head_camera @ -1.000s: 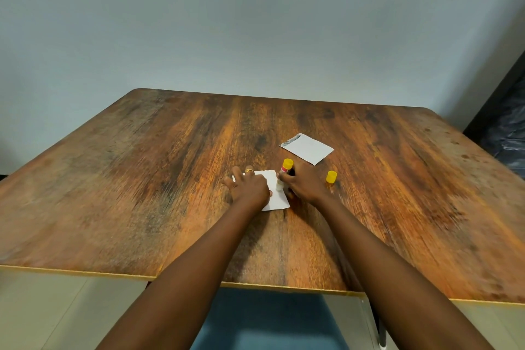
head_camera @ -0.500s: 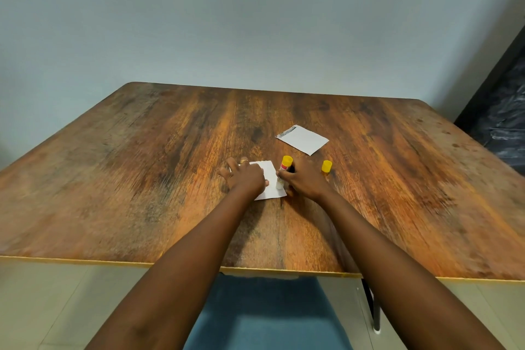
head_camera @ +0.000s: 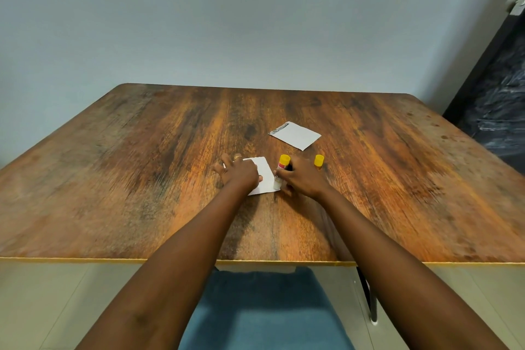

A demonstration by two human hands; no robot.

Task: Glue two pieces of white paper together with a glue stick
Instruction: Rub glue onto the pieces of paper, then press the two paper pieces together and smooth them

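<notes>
Fingers (head_camera: 227,160) of L hand (head_camera: 241,175) spread flat, pressing near sheet of paper (head_camera: 265,175) onto table (head_camera: 142,179), R hand (head_camera: 304,179) curled round glue stick (head_camera: 283,163), tip down at sheet's R edge, yellow cap (head_camera: 319,160) upright just beside R hand, second sheet (head_camera: 295,136) farther back, apart.

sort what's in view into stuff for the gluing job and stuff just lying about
For the job: near paper under left hand; glue stick in right hand; yellow cap; second paper.
Just there: blue chair seat; dark door.
</notes>
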